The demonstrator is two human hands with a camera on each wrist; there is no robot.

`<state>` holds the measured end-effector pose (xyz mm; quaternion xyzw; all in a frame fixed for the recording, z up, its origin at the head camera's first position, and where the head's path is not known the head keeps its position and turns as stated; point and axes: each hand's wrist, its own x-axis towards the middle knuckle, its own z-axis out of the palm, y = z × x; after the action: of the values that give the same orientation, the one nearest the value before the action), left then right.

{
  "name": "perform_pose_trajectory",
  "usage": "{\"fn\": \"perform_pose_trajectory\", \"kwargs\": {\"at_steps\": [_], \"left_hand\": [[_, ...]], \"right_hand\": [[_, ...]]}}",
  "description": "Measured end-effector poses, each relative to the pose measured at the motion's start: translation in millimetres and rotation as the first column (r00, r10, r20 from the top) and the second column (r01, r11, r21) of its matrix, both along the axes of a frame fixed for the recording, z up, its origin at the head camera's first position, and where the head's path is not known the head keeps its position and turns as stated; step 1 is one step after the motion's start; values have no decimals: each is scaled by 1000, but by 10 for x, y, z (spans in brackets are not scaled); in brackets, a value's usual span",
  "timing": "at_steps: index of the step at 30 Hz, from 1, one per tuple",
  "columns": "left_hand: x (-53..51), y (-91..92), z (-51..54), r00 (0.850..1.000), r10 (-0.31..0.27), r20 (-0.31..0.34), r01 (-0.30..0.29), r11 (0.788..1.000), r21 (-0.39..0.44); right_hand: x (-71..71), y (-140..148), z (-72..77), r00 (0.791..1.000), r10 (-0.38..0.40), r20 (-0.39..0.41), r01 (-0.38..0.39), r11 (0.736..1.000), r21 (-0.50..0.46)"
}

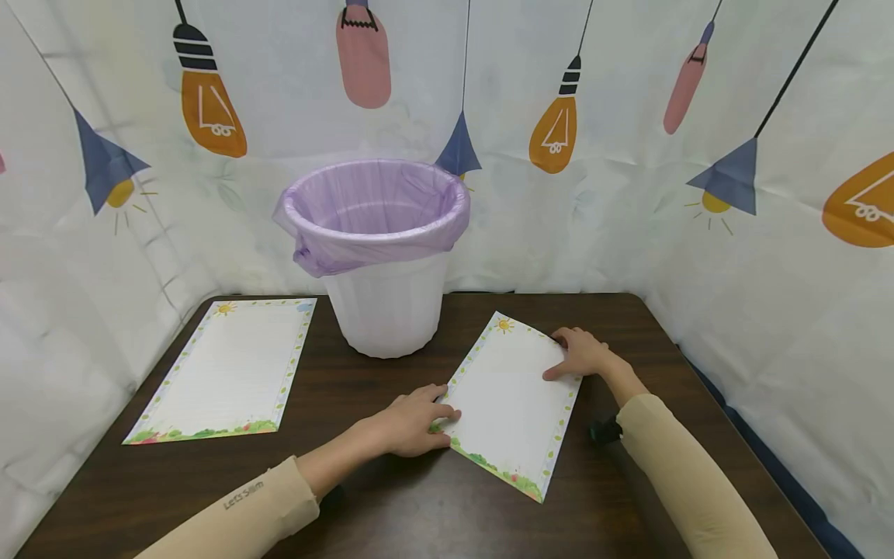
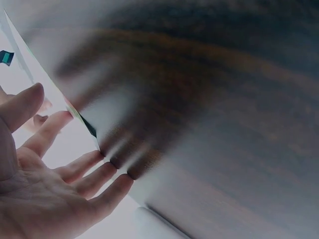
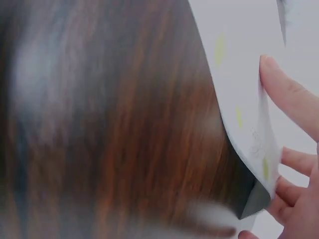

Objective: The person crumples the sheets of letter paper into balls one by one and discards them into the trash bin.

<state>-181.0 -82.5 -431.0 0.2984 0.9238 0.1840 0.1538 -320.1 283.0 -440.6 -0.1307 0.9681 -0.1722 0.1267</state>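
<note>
In the head view, a white sheet of paper (image 1: 513, 396) with a sun-and-leaf border lies tilted on the dark table. My left hand (image 1: 417, 421) touches its left edge, thumb and fingers spread; in the left wrist view that hand's fingertips (image 2: 117, 172) meet the tabletop by the paper's edge. At the upper right corner rests my right hand (image 1: 580, 353), its thumb on the printed face. The right wrist view shows the paper's edge (image 3: 239, 117) bowed up from the table near the right hand (image 3: 299, 199), thumb and fingers apart. Whether any finger is underneath is unclear.
A white bin (image 1: 387, 310) lined with a purple bag (image 1: 377, 244) stands at the back of the table (image 1: 335, 411). A second bordered sheet (image 1: 226, 369) lies flat at left. Behind hangs a white curtain (image 1: 615, 225) printed with lamps and bulbs.
</note>
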Motion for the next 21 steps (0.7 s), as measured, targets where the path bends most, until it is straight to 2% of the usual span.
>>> {"fn": "perform_pose_trajectory", "kwargs": {"at_steps": [4,11,16,19,21], "left_hand": [[-5,-7,-6,1000,3,-4,-3,1000,7],[-38,1,-11,1000,-4,-23,5,1000,7],[-73,-14,-25,998,-19,-68,18,1000,-4],[-94,-41,-33,996,-18,-84,19,1000,10],[-107,-62,-39,996,-15,-86,17,1000,25]], "right_hand": [[-7,-16,-8,999,-9,40,11,998,-61],[-24,-2,-31,997,47,67,-33,981,-193],[-39,30,-13,999,6,44,5,968,-250],[-32,42,31,998,29,56,-10,950,-312],[-24,47,58,993,61,99,-20,929,-370]]}}
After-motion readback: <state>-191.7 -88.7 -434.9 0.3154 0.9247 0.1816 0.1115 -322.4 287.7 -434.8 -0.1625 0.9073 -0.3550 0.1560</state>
